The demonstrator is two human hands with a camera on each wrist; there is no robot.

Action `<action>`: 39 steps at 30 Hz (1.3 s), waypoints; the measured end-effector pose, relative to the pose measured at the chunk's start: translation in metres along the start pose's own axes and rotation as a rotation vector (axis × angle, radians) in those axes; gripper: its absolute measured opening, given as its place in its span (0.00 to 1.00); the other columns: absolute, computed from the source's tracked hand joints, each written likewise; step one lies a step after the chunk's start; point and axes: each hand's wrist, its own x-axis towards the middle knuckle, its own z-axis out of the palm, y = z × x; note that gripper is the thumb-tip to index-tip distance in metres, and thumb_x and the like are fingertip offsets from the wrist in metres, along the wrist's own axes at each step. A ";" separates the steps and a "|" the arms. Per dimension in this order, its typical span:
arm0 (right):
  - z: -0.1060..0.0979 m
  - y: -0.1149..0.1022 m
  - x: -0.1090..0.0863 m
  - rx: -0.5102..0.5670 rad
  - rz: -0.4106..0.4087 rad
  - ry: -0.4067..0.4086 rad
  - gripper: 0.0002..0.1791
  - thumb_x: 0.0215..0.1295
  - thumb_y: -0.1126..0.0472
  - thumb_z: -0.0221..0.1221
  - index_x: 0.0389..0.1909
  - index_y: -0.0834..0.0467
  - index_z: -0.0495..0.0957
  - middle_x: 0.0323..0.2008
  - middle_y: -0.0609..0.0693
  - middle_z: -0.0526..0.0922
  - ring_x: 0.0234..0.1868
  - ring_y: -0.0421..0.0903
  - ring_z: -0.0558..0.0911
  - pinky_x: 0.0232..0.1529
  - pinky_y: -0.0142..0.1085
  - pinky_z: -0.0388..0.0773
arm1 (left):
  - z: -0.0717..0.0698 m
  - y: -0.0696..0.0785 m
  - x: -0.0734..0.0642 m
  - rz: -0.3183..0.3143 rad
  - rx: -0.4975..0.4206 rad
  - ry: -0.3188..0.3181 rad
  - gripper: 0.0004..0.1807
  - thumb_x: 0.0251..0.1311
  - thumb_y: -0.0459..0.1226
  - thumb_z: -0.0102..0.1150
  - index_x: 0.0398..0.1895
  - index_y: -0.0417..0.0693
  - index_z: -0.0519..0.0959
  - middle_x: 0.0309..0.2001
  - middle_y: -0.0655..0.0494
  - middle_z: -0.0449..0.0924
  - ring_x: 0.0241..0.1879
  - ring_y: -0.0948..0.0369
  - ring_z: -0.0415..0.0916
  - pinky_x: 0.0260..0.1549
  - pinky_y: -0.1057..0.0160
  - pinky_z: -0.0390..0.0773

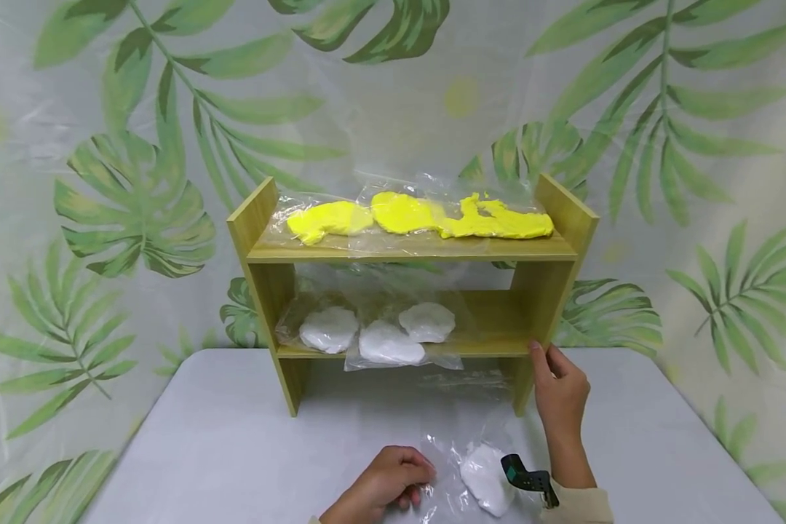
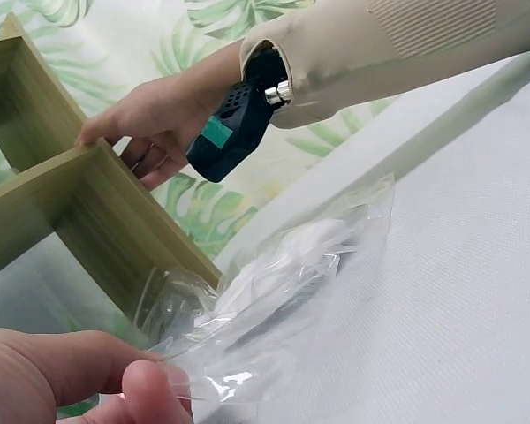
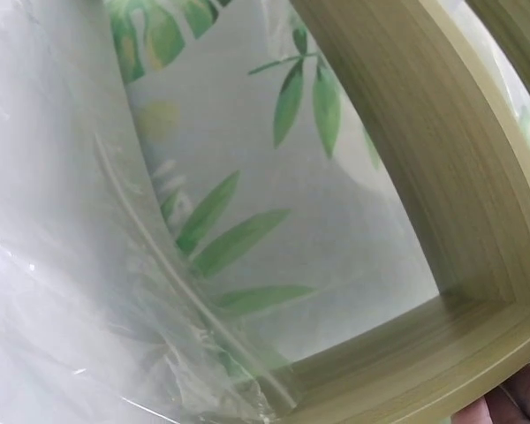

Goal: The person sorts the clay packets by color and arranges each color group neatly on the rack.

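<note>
A small two-tier wooden shelf (image 1: 393, 256) stands on the table. My right hand (image 1: 562, 389) holds its right side panel at the lower board, thumb at the front edge and the other fingers along the outer side. In front of the shelf, my left hand (image 1: 393, 480) pinches the edge of a clear plastic bag (image 2: 362, 212) between thumb and forefinger. Inside that bag is a white clay-like lump (image 1: 487, 480). In the right wrist view, only some fingers (image 3: 503, 402) show beyond the wooden board.
Several clear bags with bright yellow lumps (image 1: 406, 212) lie along the top board. On the lower board, bags with white lumps (image 1: 393, 343) sit at the left and middle, one overhanging the front edge. A leaf-patterned curtain (image 1: 137, 211) hangs behind the white table (image 1: 223, 437).
</note>
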 end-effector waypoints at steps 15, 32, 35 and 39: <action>0.003 -0.002 -0.001 0.011 -0.011 -0.031 0.22 0.66 0.42 0.57 0.50 0.52 0.84 0.44 0.49 0.86 0.45 0.42 0.82 0.36 0.17 0.70 | -0.009 -0.001 0.000 -0.030 -0.074 -0.014 0.04 0.55 0.31 0.59 0.31 0.39 0.77 0.20 0.60 0.67 0.13 0.69 0.57 0.11 0.74 0.53; 0.000 -0.001 -0.002 0.025 -0.012 -0.028 0.22 0.66 0.42 0.56 0.50 0.52 0.84 0.44 0.50 0.86 0.46 0.43 0.83 0.34 0.16 0.70 | -0.011 0.007 0.001 -0.027 -0.165 -0.026 0.08 0.61 0.37 0.57 0.35 0.43 0.70 0.34 0.48 0.83 0.33 0.55 0.84 0.27 0.62 0.82; -0.001 0.001 -0.001 0.021 -0.022 -0.015 0.22 0.66 0.42 0.57 0.49 0.52 0.85 0.43 0.49 0.86 0.43 0.35 0.82 0.34 0.16 0.70 | -0.006 0.003 0.002 0.035 -0.054 0.012 0.19 0.57 0.38 0.66 0.44 0.38 0.70 0.33 0.47 0.83 0.31 0.54 0.84 0.25 0.63 0.81; -0.002 0.000 0.000 0.017 -0.043 0.003 0.19 0.66 0.43 0.58 0.46 0.51 0.86 0.41 0.48 0.87 0.40 0.24 0.77 0.34 0.17 0.71 | -0.001 0.003 0.005 0.141 0.130 0.083 0.22 0.49 0.33 0.70 0.47 0.37 0.75 0.28 0.52 0.83 0.24 0.58 0.82 0.20 0.66 0.78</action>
